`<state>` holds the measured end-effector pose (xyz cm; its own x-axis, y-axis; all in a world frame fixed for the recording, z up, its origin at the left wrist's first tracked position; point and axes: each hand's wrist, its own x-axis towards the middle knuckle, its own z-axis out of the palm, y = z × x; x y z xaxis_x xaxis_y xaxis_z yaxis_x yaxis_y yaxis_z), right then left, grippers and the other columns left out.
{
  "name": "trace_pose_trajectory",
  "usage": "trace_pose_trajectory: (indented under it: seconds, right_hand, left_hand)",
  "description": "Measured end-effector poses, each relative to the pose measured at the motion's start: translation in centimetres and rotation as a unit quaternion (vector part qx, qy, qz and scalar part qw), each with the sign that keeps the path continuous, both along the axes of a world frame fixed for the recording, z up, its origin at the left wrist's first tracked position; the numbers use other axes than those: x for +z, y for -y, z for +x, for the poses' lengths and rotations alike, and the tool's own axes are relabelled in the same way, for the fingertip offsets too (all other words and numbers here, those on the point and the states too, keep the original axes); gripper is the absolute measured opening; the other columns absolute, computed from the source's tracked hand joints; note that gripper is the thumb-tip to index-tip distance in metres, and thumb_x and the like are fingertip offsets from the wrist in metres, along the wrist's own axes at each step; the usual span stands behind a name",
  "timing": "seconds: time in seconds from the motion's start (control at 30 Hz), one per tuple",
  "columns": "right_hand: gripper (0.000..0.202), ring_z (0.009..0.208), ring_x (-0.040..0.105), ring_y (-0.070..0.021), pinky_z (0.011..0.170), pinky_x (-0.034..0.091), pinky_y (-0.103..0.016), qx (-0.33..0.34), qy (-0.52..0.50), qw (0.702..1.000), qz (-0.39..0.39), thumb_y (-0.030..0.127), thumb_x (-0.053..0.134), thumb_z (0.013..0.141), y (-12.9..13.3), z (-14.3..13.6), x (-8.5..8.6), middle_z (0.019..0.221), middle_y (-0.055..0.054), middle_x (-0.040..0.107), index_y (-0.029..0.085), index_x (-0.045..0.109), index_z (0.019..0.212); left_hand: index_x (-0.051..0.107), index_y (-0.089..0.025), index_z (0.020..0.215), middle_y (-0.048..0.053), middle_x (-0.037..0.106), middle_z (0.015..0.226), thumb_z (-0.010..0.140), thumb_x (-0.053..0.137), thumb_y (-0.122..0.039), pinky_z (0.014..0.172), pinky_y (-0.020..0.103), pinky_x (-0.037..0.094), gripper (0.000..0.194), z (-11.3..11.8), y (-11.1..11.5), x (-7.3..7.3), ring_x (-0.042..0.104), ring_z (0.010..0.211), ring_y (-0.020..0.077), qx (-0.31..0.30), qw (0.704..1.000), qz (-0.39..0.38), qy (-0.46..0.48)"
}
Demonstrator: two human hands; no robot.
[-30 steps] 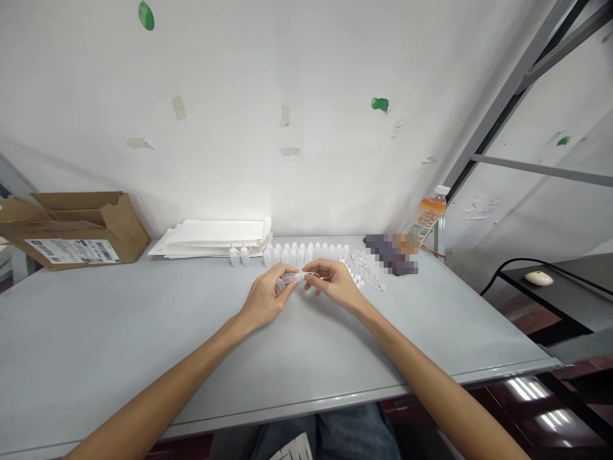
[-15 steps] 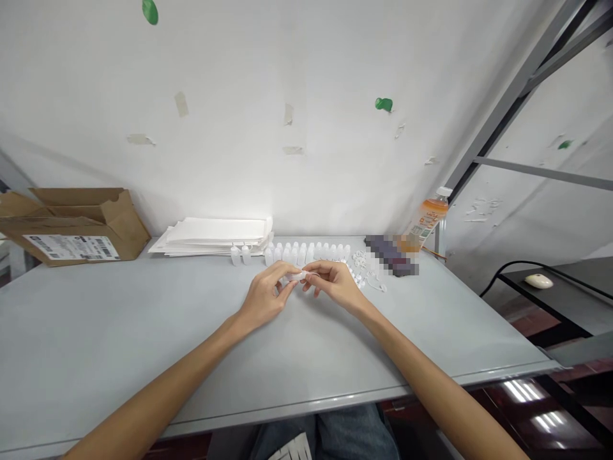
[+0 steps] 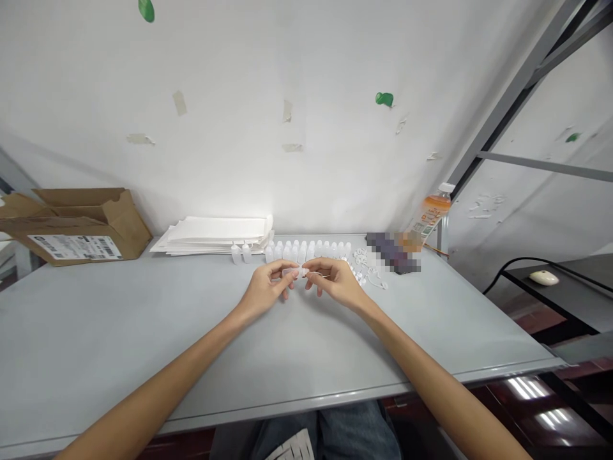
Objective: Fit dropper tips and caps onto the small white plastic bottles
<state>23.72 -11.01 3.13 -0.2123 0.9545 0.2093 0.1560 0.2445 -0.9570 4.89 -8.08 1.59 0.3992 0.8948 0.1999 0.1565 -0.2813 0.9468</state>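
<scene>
Between my fingertips, just above the grey table [image 3: 306, 345], lies a small translucent plastic bottle [image 3: 290, 273] on its side. My left hand [image 3: 267, 286] pinches its body. At the neck end, my right hand [image 3: 335, 281] pinches a small white cap [image 3: 304, 272] with a thin strap trailing from it. Whether the cap sits on the neck or only touches it, I cannot tell. Behind my hands stand rows of small translucent bottles [image 3: 311, 249], partly hidden by my fingers. Two capped bottles [image 3: 246, 253] stand apart to the left. Loose white caps and straps [image 3: 376, 278] lie beside my right hand.
A stack of white sheets [image 3: 215, 230] lies against the wall, with an open cardboard box [image 3: 90, 223] to its left. A blurred dark object [image 3: 390, 252] and an orange drink bottle [image 3: 431, 214] are at the back right. A white mouse [image 3: 544, 278] rests on a dark side surface.
My fingers have shifted slightly around the small bottle, and more of its neck end and the cap shows between my hands. The view has tilted a little.
</scene>
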Motion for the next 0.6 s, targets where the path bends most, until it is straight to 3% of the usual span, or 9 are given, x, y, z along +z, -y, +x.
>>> trace_pose_trajectory:
  seconds: [0.4, 0.6]
  right_hand:
    - [0.029, 0.068, 0.068, -0.0189, 0.05, 0.052, -0.027, -0.009, -0.021, 1.0, -0.016, 0.04, 0.069, 0.076, -0.38, 0.23, -0.37, 0.082, -0.008, 0.069, 0.015, 0.069, 0.09]
    - [0.029, 0.069, 0.07, -0.0196, 0.052, 0.051, -0.026, 0.009, -0.031, 0.998, -0.052, 0.038, 0.069, 0.077, -0.31, 0.17, -0.53, 0.081, -0.007, 0.07, 0.014, 0.068, 0.092]
  left_hand:
    - [0.067, -0.016, 0.106, 0.008, 0.066, 0.097, 0.083, 0.062, -0.044, 0.056, 0.027, 0.054, 0.037, 0.12, 0.37, -0.21, 0.06, 0.059, 0.012, 0.034, 0.997, 0.061, -0.042]
    - [0.069, -0.015, 0.102, 0.009, 0.067, 0.098, 0.083, 0.062, -0.041, 0.054, 0.026, 0.055, 0.033, 0.19, 0.46, -0.18, 0.061, 0.068, 0.0145, 0.03, 0.995, 0.085, -0.034]
